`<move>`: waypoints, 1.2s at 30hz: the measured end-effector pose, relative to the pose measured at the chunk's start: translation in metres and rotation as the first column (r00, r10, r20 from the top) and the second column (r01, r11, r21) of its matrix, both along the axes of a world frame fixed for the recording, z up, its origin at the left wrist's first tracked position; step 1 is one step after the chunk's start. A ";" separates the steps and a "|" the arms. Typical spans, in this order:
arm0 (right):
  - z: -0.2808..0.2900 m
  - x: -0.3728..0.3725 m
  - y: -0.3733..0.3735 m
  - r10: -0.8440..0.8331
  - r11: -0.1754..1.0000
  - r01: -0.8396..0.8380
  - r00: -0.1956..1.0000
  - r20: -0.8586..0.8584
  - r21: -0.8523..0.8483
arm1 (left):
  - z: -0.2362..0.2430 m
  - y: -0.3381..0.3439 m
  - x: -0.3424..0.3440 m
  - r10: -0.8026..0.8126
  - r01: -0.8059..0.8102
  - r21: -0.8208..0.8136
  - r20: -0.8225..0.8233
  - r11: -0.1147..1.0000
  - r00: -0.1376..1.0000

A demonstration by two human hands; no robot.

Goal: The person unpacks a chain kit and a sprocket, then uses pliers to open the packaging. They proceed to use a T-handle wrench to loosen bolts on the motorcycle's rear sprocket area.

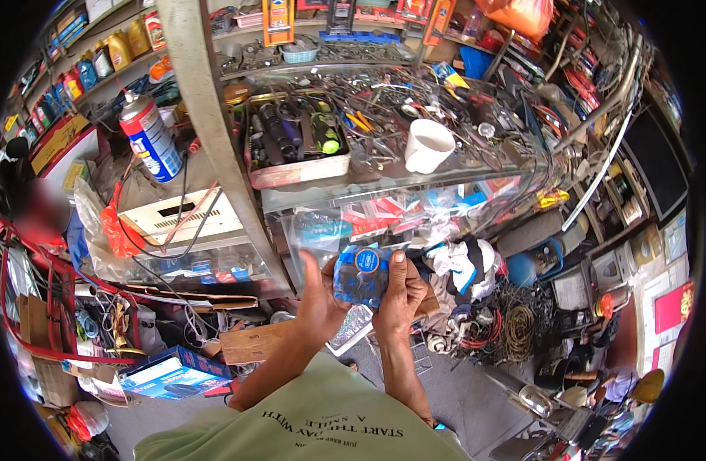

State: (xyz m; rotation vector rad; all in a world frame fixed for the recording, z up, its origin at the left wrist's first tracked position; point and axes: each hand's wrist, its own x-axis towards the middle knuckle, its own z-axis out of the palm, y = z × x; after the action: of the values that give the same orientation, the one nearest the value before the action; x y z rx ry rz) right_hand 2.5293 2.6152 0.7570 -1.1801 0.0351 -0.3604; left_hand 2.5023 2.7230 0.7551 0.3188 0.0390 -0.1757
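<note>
Blue packet (360, 286) held in right grip (399, 300), thumb on its right edge, left grip (320, 302) at its left side, thumb raised, closure unclear.

The single fisheye view looks down and forward from the person's head, with the pale green printed fabric shirt (307, 403) close below, the bare left hand (320, 306) and bare right hand (400, 298) mid-picture, and the cluttered glass counter (368, 187) farther ahead.
</note>
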 end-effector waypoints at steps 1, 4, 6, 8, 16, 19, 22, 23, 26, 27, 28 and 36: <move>0.003 0.001 0.008 -0.005 1.000 0.005 1.000 -0.004 -0.028 | -0.004 -0.002 -0.003 0.089 -0.089 0.101 0.008 0.991 0.996; 0.005 0.003 0.033 0.041 0.986 -0.037 0.999 0.025 -0.165 | -0.020 -0.004 -0.014 0.291 -0.293 0.396 0.067 0.870 0.954; -0.002 0.015 0.032 0.199 0.869 -0.132 0.975 0.093 -0.476 | -0.051 0.013 -0.021 0.302 -0.325 0.682 0.158 0.655 0.940; 0.006 0.031 0.029 0.346 0.564 -0.205 0.938 0.004 -0.800 | -0.036 0.038 -0.024 0.319 -0.291 0.176 -0.160 0.940 0.934; 0.103 0.197 0.144 0.223 0.321 0.436 0.828 0.514 -0.841 | -0.047 0.113 -0.087 0.551 -0.430 0.418 -0.231 0.801 0.802; 0.098 0.253 0.176 0.171 -0.060 0.189 0.969 0.176 -0.980 | -0.051 0.121 -0.110 0.498 -0.336 0.427 -0.358 0.839 0.790; 0.092 0.271 0.195 0.118 -0.089 0.007 0.993 -0.004 -0.996 | -0.034 0.121 -0.123 0.527 -0.343 0.459 -0.368 0.820 0.766; 0.090 0.272 0.200 0.121 -0.046 0.026 0.992 0.020 -0.999 | -0.037 0.121 -0.124 0.503 -0.340 0.416 -0.391 0.844 0.771; 0.097 0.274 0.205 0.027 -0.120 -0.062 0.997 -0.066 -0.991 | -0.059 0.127 -0.123 0.403 -0.280 0.334 -0.395 0.900 0.825; 0.098 0.274 0.204 0.007 -0.145 -0.032 0.999 -0.033 -0.989 | -0.065 0.129 -0.121 0.402 -0.269 0.364 -0.362 0.892 0.841; 0.102 0.283 0.199 0.020 -0.107 -0.174 0.984 -0.178 -0.979 | -0.067 0.129 -0.115 0.387 -0.251 0.389 -0.326 0.887 0.863; 0.080 0.302 0.181 0.151 0.037 -0.172 0.975 -0.165 -0.984 | -0.086 0.131 -0.094 0.285 -0.184 0.375 -0.234 0.909 0.930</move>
State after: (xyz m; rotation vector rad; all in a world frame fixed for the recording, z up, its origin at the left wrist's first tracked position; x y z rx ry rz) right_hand 2.8314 2.7960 0.8373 -2.6455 -0.4396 -0.1026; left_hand 2.4078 2.8537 0.6690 0.6375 0.3978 0.0317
